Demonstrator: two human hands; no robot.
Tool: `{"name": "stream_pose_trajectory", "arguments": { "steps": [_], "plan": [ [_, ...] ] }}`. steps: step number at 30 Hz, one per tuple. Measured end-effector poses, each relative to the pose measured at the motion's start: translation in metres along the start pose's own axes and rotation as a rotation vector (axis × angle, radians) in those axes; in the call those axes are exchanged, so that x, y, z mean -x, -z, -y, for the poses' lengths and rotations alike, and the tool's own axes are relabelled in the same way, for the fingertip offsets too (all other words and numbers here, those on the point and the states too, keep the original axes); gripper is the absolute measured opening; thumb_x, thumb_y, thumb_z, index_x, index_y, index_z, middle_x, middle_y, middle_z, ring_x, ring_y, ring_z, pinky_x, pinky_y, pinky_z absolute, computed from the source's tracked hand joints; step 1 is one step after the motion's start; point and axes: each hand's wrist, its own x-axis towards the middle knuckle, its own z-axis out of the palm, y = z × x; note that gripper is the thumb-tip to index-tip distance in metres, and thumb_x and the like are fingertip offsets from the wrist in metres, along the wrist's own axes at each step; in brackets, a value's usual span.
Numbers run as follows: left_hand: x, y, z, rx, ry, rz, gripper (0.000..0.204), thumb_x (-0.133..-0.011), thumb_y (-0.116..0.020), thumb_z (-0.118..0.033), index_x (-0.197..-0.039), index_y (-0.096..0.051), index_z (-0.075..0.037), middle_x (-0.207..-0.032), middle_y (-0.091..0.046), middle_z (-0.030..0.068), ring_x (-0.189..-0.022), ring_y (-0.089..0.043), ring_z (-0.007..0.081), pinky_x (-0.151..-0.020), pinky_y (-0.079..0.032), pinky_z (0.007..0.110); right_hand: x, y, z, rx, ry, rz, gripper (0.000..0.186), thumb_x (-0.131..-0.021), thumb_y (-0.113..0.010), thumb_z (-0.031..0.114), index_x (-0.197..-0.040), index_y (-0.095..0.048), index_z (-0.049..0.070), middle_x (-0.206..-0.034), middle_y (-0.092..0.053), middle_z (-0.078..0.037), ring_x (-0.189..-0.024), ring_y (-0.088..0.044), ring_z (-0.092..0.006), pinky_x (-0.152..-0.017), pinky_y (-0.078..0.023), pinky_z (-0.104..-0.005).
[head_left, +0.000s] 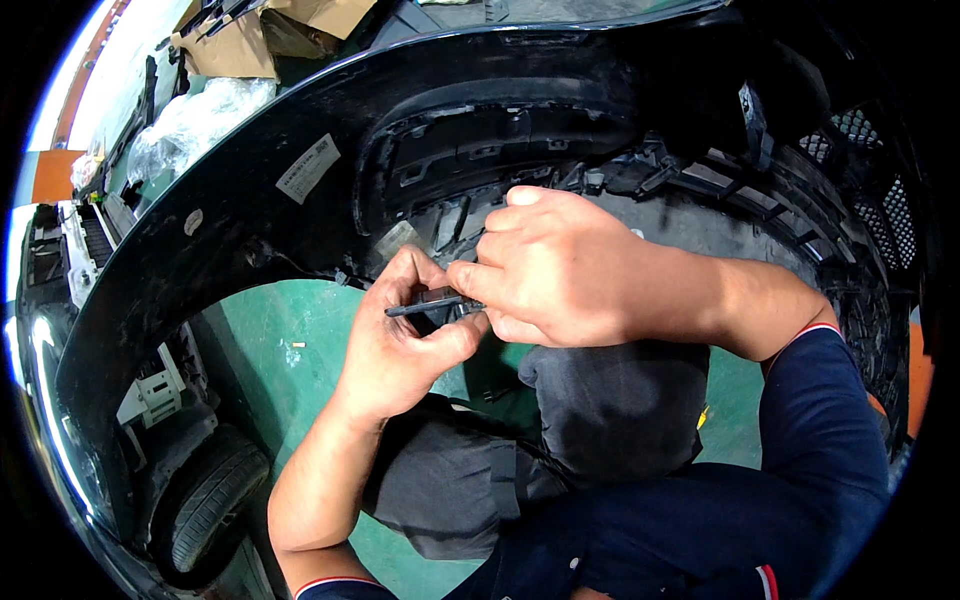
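Observation:
Between my hands is a small flat black plastic part (425, 306), held above my knees. My left hand (388, 352) grips it between the thumb and curled fingers. The right hand (562, 268) is closed, its fingertips pressed to the part's right end. My own fingers hide that end, so its details cannot be made out. Just beyond both hands curves the dark inner side of a large car bumper cover (240, 215), with ribs, slots and clips along it. A pale sticker (309, 168) is on its inner face.
The bumper arches around me from left to right, with mesh grilles (888, 222) at the right. A car tire (215, 505) stands at lower left by a pale bracket (155, 392). Cardboard (228, 45) and clear plastic wrap (200, 125) lie beyond. The floor (290, 375) is green.

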Motion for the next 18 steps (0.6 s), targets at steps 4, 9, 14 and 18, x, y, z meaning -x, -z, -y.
{"name": "stream_pose_trajectory", "arguments": {
  "steps": [4,9,14,18],
  "plan": [
    [0.0022,0.0008,-0.0067,0.022,0.01,0.019,0.031,-0.085,-0.084,-0.003,-0.093,-0.054,-0.006,-0.096,-0.059,-0.0007,-0.092,-0.054,0.0083,-0.084,-0.047,0.028,0.0018,-0.002,-0.0017,0.004,0.014,-0.02,0.031,-0.081,-0.079,0.025,-0.102,-0.07,0.005,-0.081,-0.069,-0.009,-0.084,-0.067,-0.0279,-0.082,-0.049,-0.0419],
    [0.003,0.0007,-0.0069,0.098,0.027,0.028,0.028,-0.09,-0.084,-0.005,-0.096,-0.056,-0.005,-0.1,-0.062,0.0005,-0.098,-0.055,0.008,-0.088,-0.047,0.027,0.0023,-0.0007,-0.004,-0.005,0.022,0.005,0.046,-0.078,-0.082,0.026,-0.116,-0.072,0.002,-0.084,-0.065,-0.007,-0.084,-0.064,-0.026,-0.081,-0.047,-0.0405],
    [0.0001,-0.0024,-0.006,0.106,0.051,0.009,0.029,-0.092,-0.087,-0.013,-0.096,-0.059,-0.005,-0.096,-0.06,-0.001,-0.091,-0.053,0.0062,-0.078,-0.046,0.026,-0.0006,0.0029,-0.0035,0.046,-0.002,0.059,0.033,-0.082,-0.078,0.028,-0.107,-0.07,0.006,-0.081,-0.067,-0.006,-0.085,-0.066,-0.0259,-0.084,-0.047,-0.0409],
    [-0.0008,0.0017,0.0023,0.022,0.156,0.003,0.032,-0.09,-0.09,-0.023,-0.097,-0.066,-0.003,-0.082,-0.058,-0.003,-0.073,-0.049,0.0046,-0.061,-0.043,0.027,-0.0045,0.0001,-0.0014,0.084,0.01,0.05,0.03,-0.083,-0.076,0.029,-0.106,-0.07,0.01,-0.079,-0.066,-0.004,-0.087,-0.067,-0.0247,-0.086,-0.047,-0.0403]
  ]
}}
